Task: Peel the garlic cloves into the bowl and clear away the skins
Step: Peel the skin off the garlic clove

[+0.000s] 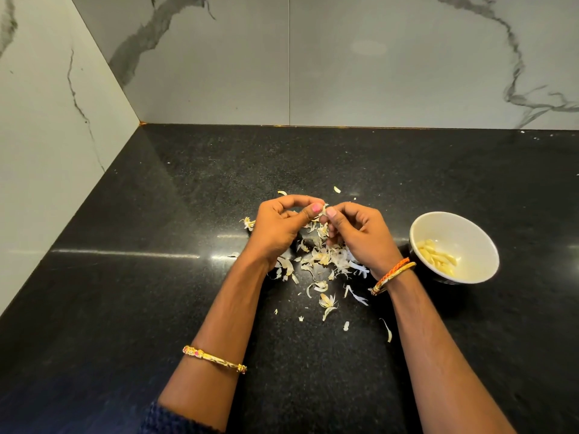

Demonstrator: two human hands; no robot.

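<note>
Head view: both hands (322,228) pinch a mostly hidden garlic clove (322,211), orientation unclear.

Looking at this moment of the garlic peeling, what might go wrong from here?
1. The thin, papery garlic skins lie loose and widely scattered on the black speckled countertop; small flakes may be missed when clearing.
2. The white round bowl with peeled yellowish cloves sits close beside the right hand, whose forearm might knock it.
3. Both the left hand and right hand pinch one small clove above the pile; if dropped, it may hide among skins.
</note>
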